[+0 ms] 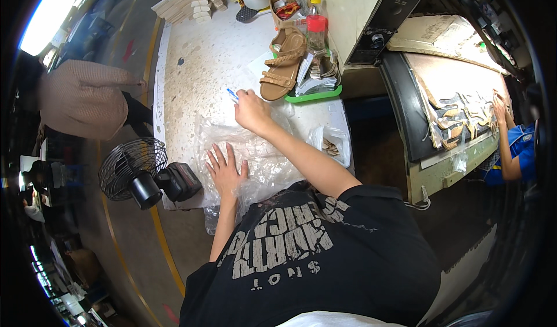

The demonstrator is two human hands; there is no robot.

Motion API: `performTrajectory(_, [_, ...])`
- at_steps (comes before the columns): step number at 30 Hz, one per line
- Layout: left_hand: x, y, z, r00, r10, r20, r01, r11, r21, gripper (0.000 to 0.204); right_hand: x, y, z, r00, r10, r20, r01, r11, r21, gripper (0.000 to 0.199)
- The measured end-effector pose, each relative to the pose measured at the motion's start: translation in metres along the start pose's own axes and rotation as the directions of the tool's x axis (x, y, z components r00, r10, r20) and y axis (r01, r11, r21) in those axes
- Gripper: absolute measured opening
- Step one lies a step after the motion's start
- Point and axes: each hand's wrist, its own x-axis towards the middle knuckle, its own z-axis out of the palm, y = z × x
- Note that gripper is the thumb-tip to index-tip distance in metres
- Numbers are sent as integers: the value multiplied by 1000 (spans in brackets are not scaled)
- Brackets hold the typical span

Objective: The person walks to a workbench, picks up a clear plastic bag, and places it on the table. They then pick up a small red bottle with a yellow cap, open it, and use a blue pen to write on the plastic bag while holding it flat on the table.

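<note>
My left hand (226, 175) lies flat with its fingers spread on a crumpled clear plastic bag (264, 162) at the near edge of the worktable. Beyond it, my right hand (253, 112) is closed on a slim blue-and-white pen-like tool (232, 95); its exact kind is hard to make out. The tool's blue end points up and left, over the worn white tabletop (194, 72). To the right of that hand lies a tan strappy sandal (284, 66), partly against a green tray (316, 97) holding papers and small pieces.
A black fan (132, 173) with a battery stands at the left table edge. A white bin (329, 144) sits at the right; a yellow-capped bottle (315, 28) and cut wooden-looking pieces (191, 3) are farther back. One person walks at left; another handles strap pieces at right.
</note>
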Motion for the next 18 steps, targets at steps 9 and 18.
performTrajectory(9, [-1, 1, -1, 1000, 3, -25, -4, 999, -55, 76, 43, 42, -128, 988, 12, -151, -20, 998, -52, 55])
performTrajectory(18, [0, 0, -5, 999, 14, -33, -16, 997, -77, 75, 83, 111, -141, 983, -60, -171, 14, 966, -260, 68])
